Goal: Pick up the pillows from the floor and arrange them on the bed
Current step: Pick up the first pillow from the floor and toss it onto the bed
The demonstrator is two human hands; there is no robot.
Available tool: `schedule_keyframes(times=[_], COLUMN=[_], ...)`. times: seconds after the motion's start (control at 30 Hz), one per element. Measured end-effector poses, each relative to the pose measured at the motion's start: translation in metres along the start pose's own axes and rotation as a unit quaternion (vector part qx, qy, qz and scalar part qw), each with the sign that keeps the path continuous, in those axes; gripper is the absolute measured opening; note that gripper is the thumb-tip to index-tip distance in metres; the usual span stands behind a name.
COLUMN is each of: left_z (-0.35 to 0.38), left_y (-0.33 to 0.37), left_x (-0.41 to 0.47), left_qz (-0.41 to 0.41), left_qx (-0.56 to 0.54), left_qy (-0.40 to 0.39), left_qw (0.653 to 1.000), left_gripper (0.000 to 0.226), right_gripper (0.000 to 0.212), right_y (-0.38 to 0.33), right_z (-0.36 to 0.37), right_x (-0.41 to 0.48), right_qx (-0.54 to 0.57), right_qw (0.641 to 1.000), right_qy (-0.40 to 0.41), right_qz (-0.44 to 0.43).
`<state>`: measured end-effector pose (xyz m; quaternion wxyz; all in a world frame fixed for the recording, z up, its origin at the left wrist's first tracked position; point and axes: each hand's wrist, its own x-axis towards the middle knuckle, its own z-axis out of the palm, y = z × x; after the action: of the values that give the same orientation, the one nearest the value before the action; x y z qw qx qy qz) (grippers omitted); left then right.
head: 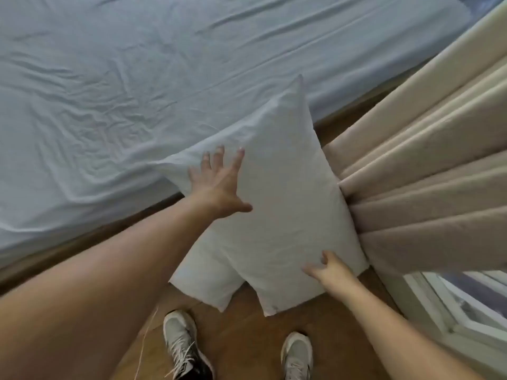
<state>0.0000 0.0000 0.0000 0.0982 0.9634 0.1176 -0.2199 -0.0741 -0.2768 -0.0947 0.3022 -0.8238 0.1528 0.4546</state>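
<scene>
A white pillow (279,193) leans tilted between the bed and the curtain, its top corner over the mattress edge. A second white pillow (208,281) lies on the wooden floor beneath it, mostly covered. My left hand (219,185) rests flat on the upper pillow's left side with fingers spread. My right hand (327,268) curls its fingers on the pillow's lower right edge. The bed (137,78) has a wrinkled light blue sheet and holds no pillows in view.
A beige pleated curtain (425,187) hangs at the right, touching the pillow. A window frame (452,311) sits low at the right. My two grey sneakers (181,344) stand on the wooden floor (247,338) below the pillows.
</scene>
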Motion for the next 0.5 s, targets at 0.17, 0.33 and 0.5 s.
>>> schedule_keyframes(times=[0.17, 0.33, 0.5], left_z=[0.075, 0.113, 0.111], left_y=[-0.014, -0.043, -0.049], left_x=[0.083, 0.135, 0.126], left_qz=[0.035, 0.104, 0.196], left_qx=[0.051, 0.068, 0.019], left_qy=[0.01, 0.091, 0.122], left_qw=[0.998, 0.988, 0.973], left_gripper=[0.156, 0.123, 0.058], right_gripper=[0.156, 0.136, 0.026], right_y=[0.019, 0.004, 0.003], right_z=[0.052, 0.105, 0.087], right_x=[0.084, 0.152, 0.145], right_qx=[0.005, 0.052, 0.073], right_qw=[0.998, 0.965, 0.952], right_qy=[0.064, 0.252, 0.296], right_qz=[-0.007, -0.04, -0.036])
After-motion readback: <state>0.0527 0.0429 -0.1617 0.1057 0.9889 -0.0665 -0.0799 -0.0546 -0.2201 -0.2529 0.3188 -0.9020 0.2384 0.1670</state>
